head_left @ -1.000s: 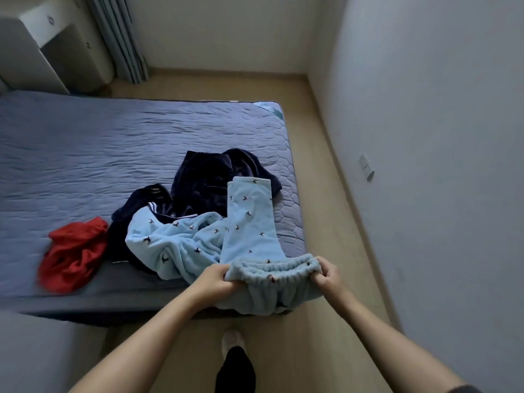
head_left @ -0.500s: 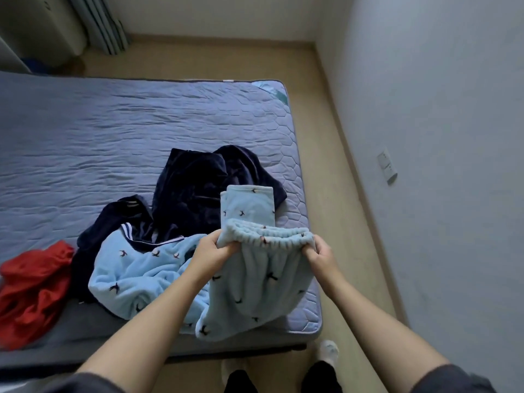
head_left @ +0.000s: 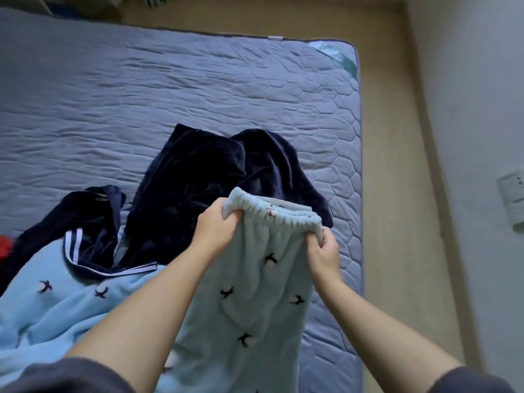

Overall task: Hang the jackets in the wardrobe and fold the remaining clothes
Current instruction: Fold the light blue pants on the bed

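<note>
Right now the left hand [head_left: 217, 226] is gripping the left end of the waistband [head_left: 279, 218] of the pants [head_left: 255, 313], fingers curled round the gathered elastic. The right hand [head_left: 323, 251] is pinching the right end in the same way. Both are holding the band stretched between them, raised above the bed [head_left: 141, 95], with the rest of the pants hanging down toward the camera between the two forearms. The pants are pale blue fleece dotted with small dark bird shapes. Their lower part is running out of the bottom edge of the view, so the legs are not showing in full.

Behind the waistband a navy garment [head_left: 209, 177] is lying crumpled on the bed, near its right side. To the left of it a second navy piece [head_left: 93, 222] with white stripes is lying partly over a pale blue top [head_left: 56, 313] carrying the same bird pattern. That top is spreading across the near left part of the bed, just beside the left forearm. A scrap of red cloth [head_left: 4, 248] is peeking in at the left edge.

The bed is wearing a grey-blue quilted cover. Along its right side a strip of wooden floor [head_left: 391, 137] is running beside a pale wall [head_left: 482, 109], and a socket [head_left: 513, 207] is sitting on that wall. Dark sleeves [head_left: 71, 375] are showing at the bottom corners.
</note>
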